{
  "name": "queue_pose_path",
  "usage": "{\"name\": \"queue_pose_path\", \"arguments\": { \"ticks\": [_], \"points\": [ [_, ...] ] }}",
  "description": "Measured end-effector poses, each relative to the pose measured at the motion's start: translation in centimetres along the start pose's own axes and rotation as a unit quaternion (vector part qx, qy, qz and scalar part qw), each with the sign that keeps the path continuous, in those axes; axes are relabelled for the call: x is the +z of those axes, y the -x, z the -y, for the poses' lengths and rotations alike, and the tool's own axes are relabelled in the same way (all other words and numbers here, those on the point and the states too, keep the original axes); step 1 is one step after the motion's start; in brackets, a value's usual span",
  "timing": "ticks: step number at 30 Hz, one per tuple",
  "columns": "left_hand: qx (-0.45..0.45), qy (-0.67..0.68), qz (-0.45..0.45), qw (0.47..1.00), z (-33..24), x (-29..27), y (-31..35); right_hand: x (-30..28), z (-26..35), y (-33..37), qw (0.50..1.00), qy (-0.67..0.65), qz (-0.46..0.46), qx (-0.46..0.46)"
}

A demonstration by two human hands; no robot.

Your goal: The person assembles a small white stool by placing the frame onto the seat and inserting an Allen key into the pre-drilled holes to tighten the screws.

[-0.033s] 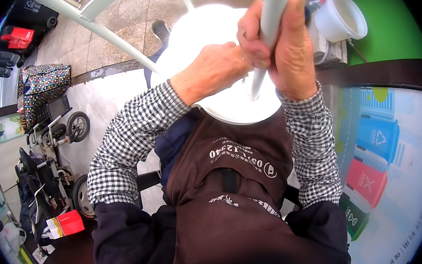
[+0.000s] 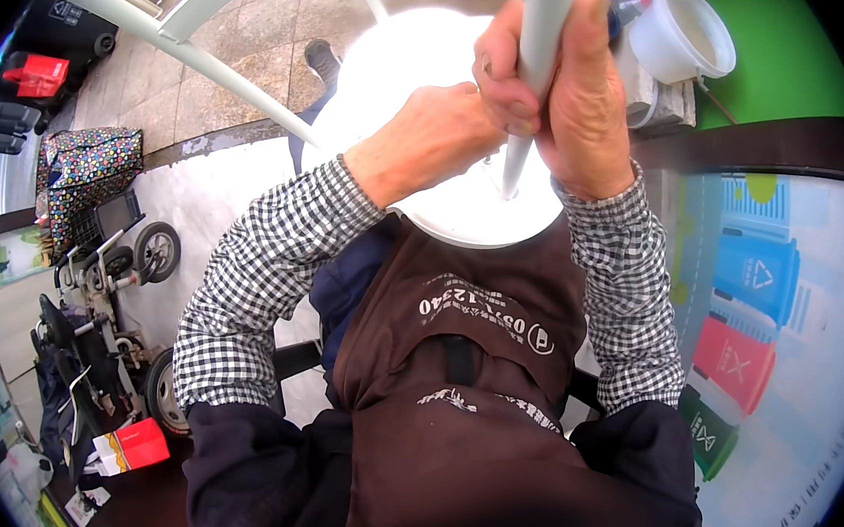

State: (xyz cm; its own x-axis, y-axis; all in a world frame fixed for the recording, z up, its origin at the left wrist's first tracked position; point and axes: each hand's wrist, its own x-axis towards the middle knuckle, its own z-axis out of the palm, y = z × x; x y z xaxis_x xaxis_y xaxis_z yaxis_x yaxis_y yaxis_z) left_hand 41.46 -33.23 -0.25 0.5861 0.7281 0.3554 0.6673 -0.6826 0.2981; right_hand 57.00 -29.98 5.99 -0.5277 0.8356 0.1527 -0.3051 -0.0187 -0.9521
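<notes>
White pole [image 2: 537, 58], right hand [image 2: 588, 107] with fingers wrapped round it, left hand [image 2: 417, 143] with hold unclear, round white seat [image 2: 389, 65] below

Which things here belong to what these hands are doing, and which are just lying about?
Apparently in use:
- pale tube, gripped by the right hand
- white round piece, under the left hand

Apparently lying about:
- white bucket
- dotted bag
- red-and-white box

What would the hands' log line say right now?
right hand: wrapped around pale pole | left hand: close by, grip hidden | round white piece: behind both hands in view
</notes>
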Motion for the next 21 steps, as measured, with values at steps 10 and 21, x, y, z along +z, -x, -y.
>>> {"name": "queue_pose_path", "arguments": {
  "ticks": [10,21],
  "points": [
    [0.063,0.006,-0.035,0.997,1.1,2.3,-0.5,-0.4,0.1,0.4,0.999,0.02,0.038,-0.022],
    [0.065,-0.071,-0.004,0.995,0.5,1.0,0.0,0.2,0.5,0.7,0.997,0.065,-0.012,-0.039]
  ]
}}
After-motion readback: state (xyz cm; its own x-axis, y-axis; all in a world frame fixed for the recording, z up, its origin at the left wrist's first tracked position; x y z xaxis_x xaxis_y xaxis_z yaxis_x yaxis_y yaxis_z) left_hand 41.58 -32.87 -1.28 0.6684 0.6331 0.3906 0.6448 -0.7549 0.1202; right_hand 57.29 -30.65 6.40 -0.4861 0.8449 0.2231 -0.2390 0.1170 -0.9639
